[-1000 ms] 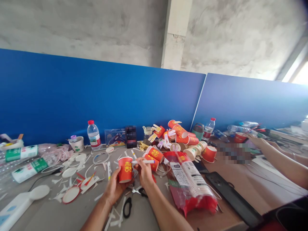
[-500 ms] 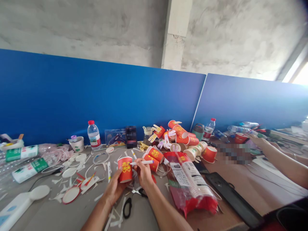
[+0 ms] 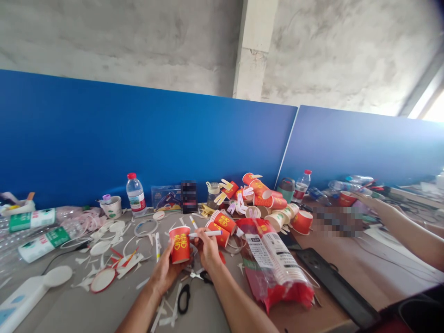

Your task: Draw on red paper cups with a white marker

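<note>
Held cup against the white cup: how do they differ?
Colour: the held cup is red with yellow characters; the white cup carries green marks.
Place: the held cup is in the left hand; the white cup stands on the table.
Top: a purple piece shows at the white cup's rim; nothing rises above the held cup's.
Shared: both have the mouth up.
</note>
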A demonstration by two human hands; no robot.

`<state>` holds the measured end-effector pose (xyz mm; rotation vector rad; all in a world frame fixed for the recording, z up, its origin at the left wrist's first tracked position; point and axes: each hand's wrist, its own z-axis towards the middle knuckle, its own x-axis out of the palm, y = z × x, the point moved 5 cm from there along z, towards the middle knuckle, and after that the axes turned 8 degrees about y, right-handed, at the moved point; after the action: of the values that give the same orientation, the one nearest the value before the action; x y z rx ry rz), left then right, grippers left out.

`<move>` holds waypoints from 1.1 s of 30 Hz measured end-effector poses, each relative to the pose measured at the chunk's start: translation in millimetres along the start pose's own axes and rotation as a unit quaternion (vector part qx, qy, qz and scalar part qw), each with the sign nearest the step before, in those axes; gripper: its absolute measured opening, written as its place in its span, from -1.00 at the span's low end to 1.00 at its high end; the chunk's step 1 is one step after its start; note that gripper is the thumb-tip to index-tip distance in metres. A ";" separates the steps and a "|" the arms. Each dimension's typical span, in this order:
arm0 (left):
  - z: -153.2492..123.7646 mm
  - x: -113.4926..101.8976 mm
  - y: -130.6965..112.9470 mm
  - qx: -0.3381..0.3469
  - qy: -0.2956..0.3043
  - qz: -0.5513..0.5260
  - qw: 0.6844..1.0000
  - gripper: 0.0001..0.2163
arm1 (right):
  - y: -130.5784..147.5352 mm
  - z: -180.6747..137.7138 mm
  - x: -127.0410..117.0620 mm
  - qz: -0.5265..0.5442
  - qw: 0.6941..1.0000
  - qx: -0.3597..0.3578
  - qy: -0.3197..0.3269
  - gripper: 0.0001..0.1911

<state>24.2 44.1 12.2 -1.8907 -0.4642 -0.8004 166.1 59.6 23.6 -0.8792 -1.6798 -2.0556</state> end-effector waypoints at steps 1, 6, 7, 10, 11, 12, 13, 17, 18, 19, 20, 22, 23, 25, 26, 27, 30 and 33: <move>0.2 -0.8 0.3 0.002 -0.002 0.003 1.000 -0.61 | -0.3 -0.3 0.1 0.002 1.000 0.000 0.002 -0.47; 2.9 -4.5 1.9 -0.002 -0.007 0.007 1.000 -0.54 | -1.3 0.0 -0.9 0.005 1.000 0.002 0.008 -0.47; 3.5 -4.8 1.8 -0.003 -0.006 0.006 1.000 -0.54 | -1.5 0.5 -1.3 0.004 1.000 0.003 0.007 -0.47; 5.0 -5.1 0.6 -0.007 -0.004 -0.001 1.000 -0.54 | -2.1 2.4 -2.7 0.005 1.000 0.008 0.001 -0.49; 5.3 -5.5 0.3 -0.009 -0.006 -0.004 1.000 -0.54 | -2.4 3.0 -3.3 0.006 1.000 0.009 -0.001 -0.51; 5.6 -5.9 0.1 -0.011 -0.009 -0.008 1.000 -0.54 | -2.7 3.6 -3.8 0.006 1.000 0.009 -0.003 -0.52; 5.9 -6.5 0.0 -0.013 -0.012 -0.011 1.000 -0.54 | -3.1 4.1 -4.2 0.006 1.000 0.010 -0.005 -0.53; 6.6 -7.8 0.5 -0.008 -0.005 -0.015 1.000 -0.52 | -5.1 4.9 -5.2 0.005 1.000 0.014 -0.008 -0.56; 6.8 -8.1 0.7 -0.004 0.000 -0.015 1.000 -0.52 | -5.4 4.8 -5.3 0.005 1.000 0.014 -0.009 -0.56; 6.9 -8.6 1.0 0.000 0.002 -0.016 1.000 -0.52 | -5.6 4.7 -5.2 0.005 1.000 0.013 -0.009 -0.55; 7.0 -9.2 1.4 0.002 0.003 -0.016 1.000 -0.51 | -5.4 4.5 -5.1 0.005 1.000 0.011 -0.009 -0.53; 7.3 -10.5 2.1 0.004 0.005 -0.017 1.000 -0.48 | -4.3 4.0 -4.8 0.006 1.000 0.005 -0.009 -0.49; 7.4 -11.0 2.1 0.004 0.005 -0.017 1.000 -0.47 | -3.4 3.6 -4.7 0.007 1.000 0.001 -0.010 -0.47; 7.7 -10.8 1.7 0.005 0.009 -0.018 1.000 -0.47 | -1.3 2.8 -4.4 0.009 1.000 -0.007 -0.010 -0.44; 7.8 -10.4 1.5 0.005 0.011 -0.020 1.000 -0.48 | -0.4 2.3 -4.3 0.010 1.000 -0.010 -0.009 -0.44; 8.0 -9.7 1.4 0.003 0.014 -0.022 1.000 -0.49 | 0.3 1.9 -4.1 0.010 1.000 -0.012 -0.007 -0.44; 9.0 -8.6 3.0 -0.004 0.016 -0.016 1.000 -0.56 | 0.3 1.0 -3.6 0.004 1.000 -0.012 -0.001 -0.47; 11.8 -11.5 7.0 -0.005 0.003 0.002 1.000 -0.67 | -2.0 1.6 -3.6 -0.004 1.000 -0.008 0.003 -0.48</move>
<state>24.2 52.1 -3.9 -1.8985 -0.4530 -0.8066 168.0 61.3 20.0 -0.8714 -1.6688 -2.0765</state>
